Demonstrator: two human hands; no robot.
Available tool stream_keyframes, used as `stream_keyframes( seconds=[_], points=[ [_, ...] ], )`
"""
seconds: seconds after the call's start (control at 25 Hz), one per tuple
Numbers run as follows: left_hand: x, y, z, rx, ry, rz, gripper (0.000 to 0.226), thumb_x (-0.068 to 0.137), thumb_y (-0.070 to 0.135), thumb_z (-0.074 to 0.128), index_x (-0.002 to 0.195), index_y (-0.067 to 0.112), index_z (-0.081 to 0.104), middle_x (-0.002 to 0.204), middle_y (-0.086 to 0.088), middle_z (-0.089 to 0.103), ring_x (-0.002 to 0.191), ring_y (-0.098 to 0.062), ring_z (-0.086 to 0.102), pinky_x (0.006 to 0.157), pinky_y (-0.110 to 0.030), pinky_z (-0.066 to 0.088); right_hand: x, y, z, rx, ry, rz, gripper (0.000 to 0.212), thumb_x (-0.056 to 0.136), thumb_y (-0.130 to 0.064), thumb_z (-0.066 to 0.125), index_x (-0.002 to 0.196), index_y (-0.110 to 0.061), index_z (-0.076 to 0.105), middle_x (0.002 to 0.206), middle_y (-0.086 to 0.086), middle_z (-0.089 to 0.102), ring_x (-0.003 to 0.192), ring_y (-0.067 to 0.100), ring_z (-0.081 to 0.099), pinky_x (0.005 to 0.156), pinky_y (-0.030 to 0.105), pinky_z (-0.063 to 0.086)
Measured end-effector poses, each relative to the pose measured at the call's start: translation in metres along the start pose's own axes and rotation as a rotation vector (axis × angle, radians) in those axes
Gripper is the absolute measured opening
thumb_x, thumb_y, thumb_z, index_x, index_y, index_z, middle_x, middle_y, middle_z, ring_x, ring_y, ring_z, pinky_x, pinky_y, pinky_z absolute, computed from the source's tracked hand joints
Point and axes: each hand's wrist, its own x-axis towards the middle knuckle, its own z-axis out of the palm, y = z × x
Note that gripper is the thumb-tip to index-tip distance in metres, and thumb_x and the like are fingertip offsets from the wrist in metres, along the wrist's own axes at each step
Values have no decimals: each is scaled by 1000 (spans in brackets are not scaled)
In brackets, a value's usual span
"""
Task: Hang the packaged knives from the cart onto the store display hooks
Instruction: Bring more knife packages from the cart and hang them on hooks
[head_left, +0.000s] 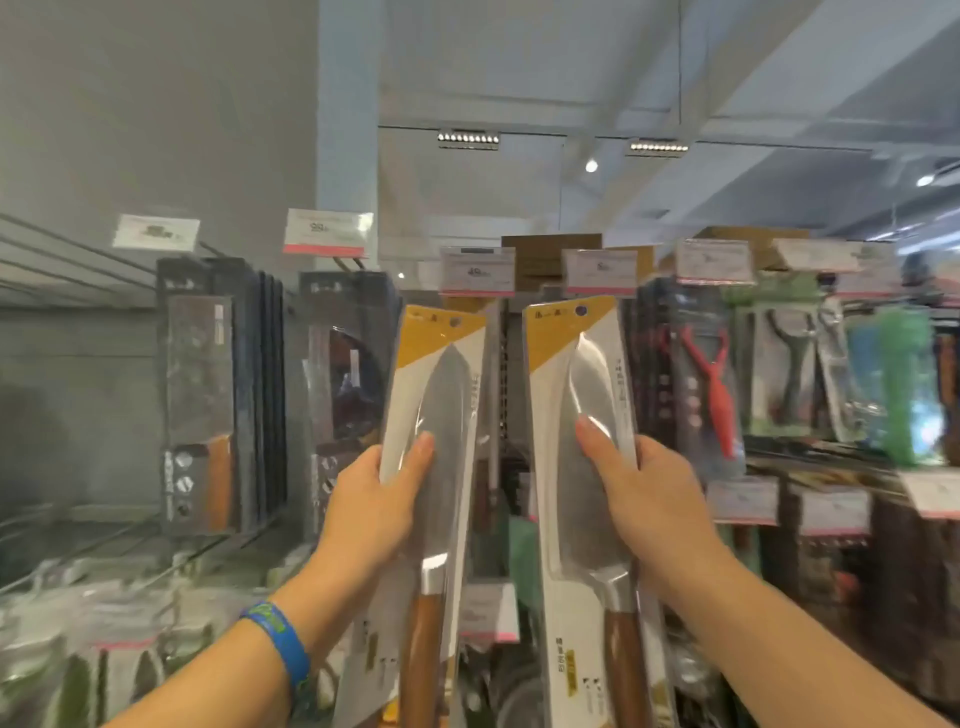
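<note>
2 packaged knives are held up side by side in front of the store display, apart from each other and not touching. The left hand (374, 514) grasps the left packaged knife (441, 415) at mid-blade height: the thumb lies across the clear front of the pack and the fingers curl round its left edge to the back. The right hand (649, 509) grasps the right packaged knife (587, 395) at a similar height, thumb on the front and fingers wrapped round the right edge. Each pack stands with its long axis near vertical, blade tip up and wooden handle down. The yellow header corner and the hang hole are at the top. The left pack leans slightly right at the top and the right pack leans slightly left, so the 2 tops converge. The top of each pack sits just below a pink-edged price tag: 1 tag (477, 270) above the left pack and 1 tag (601, 271) above the right pack. Whether either hang hole is on a hook cannot be determined. A blue wristband (280, 644) is on the left wrist. A row of dark boxed knives (208, 405) hangs to the left of the packs. A red peeler (719, 384) in clear packaging hangs to the right of them.
</note>
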Motion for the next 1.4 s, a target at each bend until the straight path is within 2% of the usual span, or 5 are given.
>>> stream_keyframes(
  seconds=[0.12,0.32,1.04,1.2,1.4],
  points=[
    [45,-13,-17,107,-37,-37,47,88,64,58,92,19,71,81,2,75,68,-10,72,61,-30,57,38,-11,31,-25,29,-112,42,86,-66,63,88,-24,64,81,-8,70,65,4,66,53,25,50],
    [88,-31,-17,131,-97,42,48,86,68,56,94,24,72,83,8,76,74,-11,73,71,-34,57,55,8,63,-34,23,-149,32,87,-60,64,88,-27,65,75,-20,69,66,-2,64,57,29,46],
    [107,-8,-14,22,-165,61,46,85,67,57,93,24,72,77,6,76,68,-12,73,59,-27,54,77,12,61,-82,27,-18,42,85,-60,68,87,-18,68,78,-1,73,74,22,72,66,39,60],
    [114,25,-14,-80,-143,215,47,83,72,59,90,27,72,82,1,75,76,-21,73,70,-43,59,82,-2,63,-61,54,-101,39,86,-63,65,86,-24,69,73,-14,72,64,6,69,56,27,50],
    [130,67,-15,25,-103,264,43,90,63,57,94,21,69,78,1,72,70,-18,69,61,-33,54,95,-25,77,-111,45,-172,43,86,-71,58,89,-30,66,79,-10,71,72,8,68,60,27,48]
  ],
)
